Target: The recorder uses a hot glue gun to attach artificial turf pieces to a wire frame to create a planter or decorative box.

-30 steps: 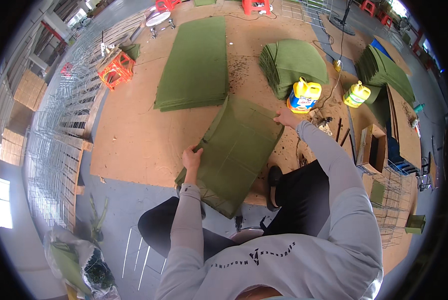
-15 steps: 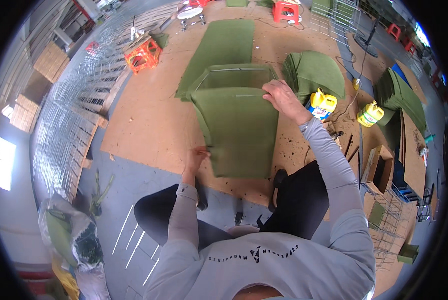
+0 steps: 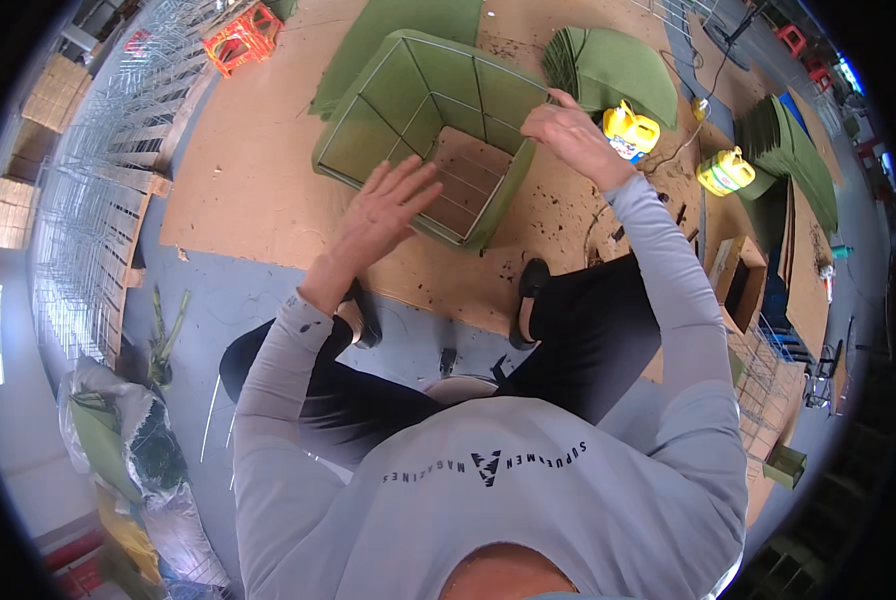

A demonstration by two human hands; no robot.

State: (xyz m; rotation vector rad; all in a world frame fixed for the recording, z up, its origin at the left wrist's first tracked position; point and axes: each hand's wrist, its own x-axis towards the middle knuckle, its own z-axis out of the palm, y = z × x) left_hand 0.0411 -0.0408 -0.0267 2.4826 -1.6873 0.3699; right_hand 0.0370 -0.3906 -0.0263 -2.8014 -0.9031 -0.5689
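A green fabric-covered wire-frame box (image 3: 408, 110) stands opened out on the brown board floor (image 3: 258, 170), its open side facing me. My right hand (image 3: 568, 130) pinches its right upper edge. Open with spread fingers, my left hand (image 3: 383, 210) hovers over the box's near rim; I cannot tell whether it touches. I sit with my legs in black trousers at the board's edge.
A flat green panel (image 3: 408, 20) and a stack of folded green pieces (image 3: 613, 65) lie beyond the box. Two yellow jugs (image 3: 633, 130) (image 3: 723, 170) stand to the right. Wire grids (image 3: 98, 200) are stacked at the left, an orange stool (image 3: 243, 35) behind, a cardboard box (image 3: 738, 275) right.
The folded green panel has been lifted and opened out into a box shape. My left hand let go of its near edge and now has open fingers; the right moved to the right edge.
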